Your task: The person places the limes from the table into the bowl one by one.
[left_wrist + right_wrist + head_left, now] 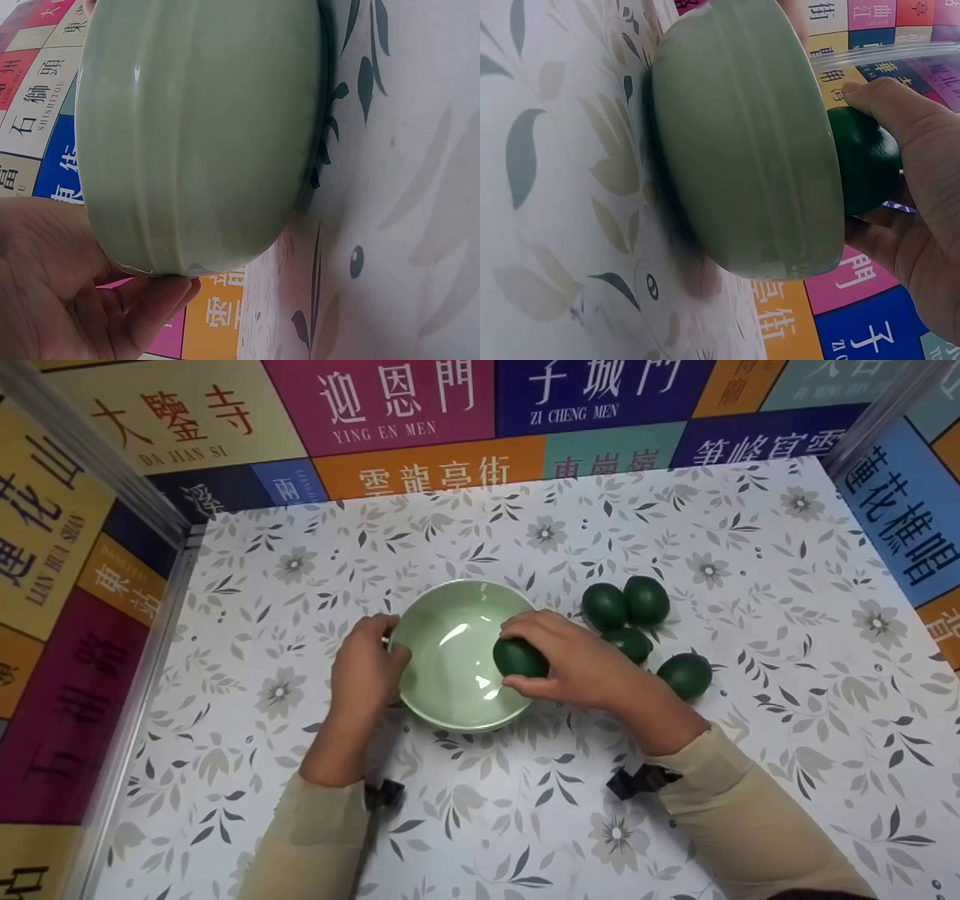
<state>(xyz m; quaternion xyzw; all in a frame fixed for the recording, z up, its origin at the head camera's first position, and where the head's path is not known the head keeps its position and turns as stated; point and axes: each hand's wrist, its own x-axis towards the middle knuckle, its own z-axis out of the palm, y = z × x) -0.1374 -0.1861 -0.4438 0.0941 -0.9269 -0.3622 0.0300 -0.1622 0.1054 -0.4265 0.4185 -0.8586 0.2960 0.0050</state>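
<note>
A pale green bowl (pixel 442 682) stands on the table. At its left side my left hand (pixel 364 664) grips the rim, thumb over the edge and fingers outside; the left wrist view shows the fingertips against the bowl wall (pixel 202 135). My right hand (pixel 574 656) holds a smooth dark green oval fruit (pixel 519 658) between thumb and fingers, over the right part of the bowl. In the right wrist view this fruit (pixel 864 157) shows just past the rim, partly hidden by the bowl.
Several more dark green fruits lie right of the bowl: a touching pair (pixel 624 602), one (pixel 630 645) partly behind the right hand and one (pixel 685 675) beside the right forearm. A floral cloth (pixel 480 825) covers the table. Printed panels (pixel 420 405) stand at the back and sides.
</note>
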